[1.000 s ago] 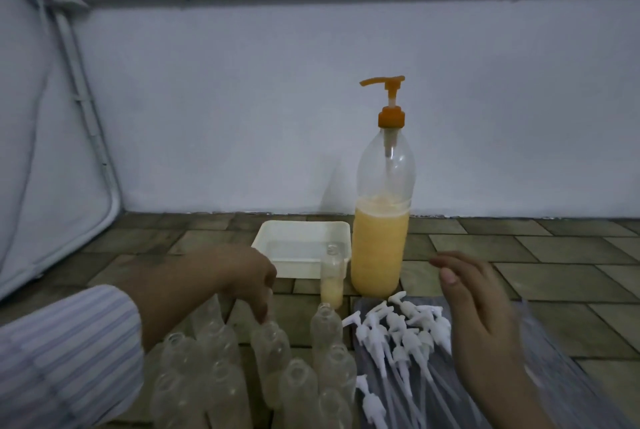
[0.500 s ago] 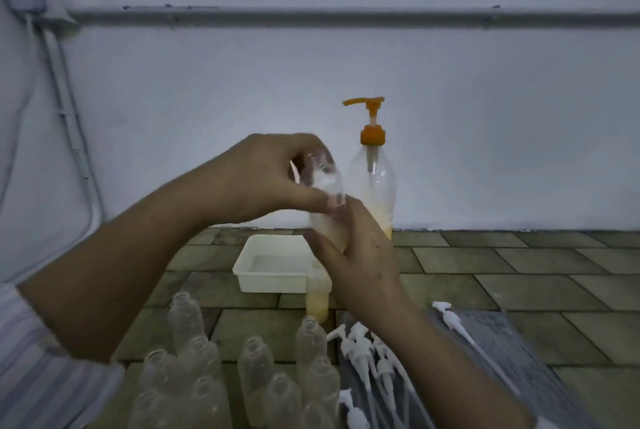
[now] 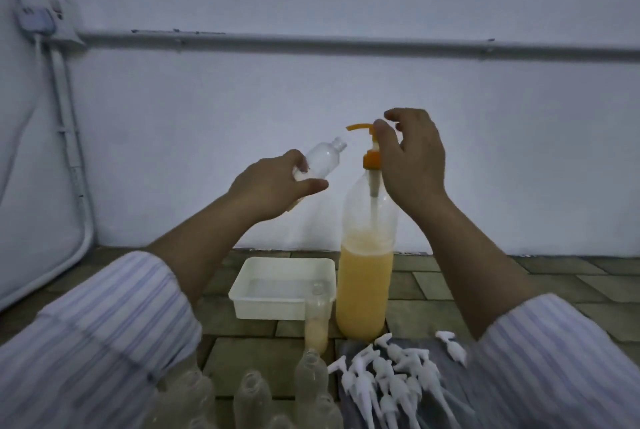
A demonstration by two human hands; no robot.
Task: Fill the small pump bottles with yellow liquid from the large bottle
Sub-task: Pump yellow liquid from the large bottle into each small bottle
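Far on the left, a grey conduit (image 3: 65, 137) ran down the pale wall from a small box. Next, the left hand (image 3: 273, 186) gripped an empty small bottle (image 3: 320, 160) by its lower part, fingers and thumb curled round it. The bottle was tilted, its open mouth pointing up and to the right, close below the nozzle of the orange pump head (image 3: 367, 144). Lower down, a group of empty small bottles (image 3: 252, 397) stood on the tiled floor (image 3: 467, 286), and behind them a white tray (image 3: 282, 286). Just beside the tray's right front corner stood a small bottle partly filled with yellow liquid (image 3: 316, 321). To its right stood the large bottle (image 3: 365, 276), upright, about half full of yellow liquid. The right hand (image 3: 410, 158) was over the pump head, fingers loosely bent; I could not tell if they pressed it or only touched it. In front, on the right, white pump tops (image 3: 391, 380) lay in a heap on a dark sheet.
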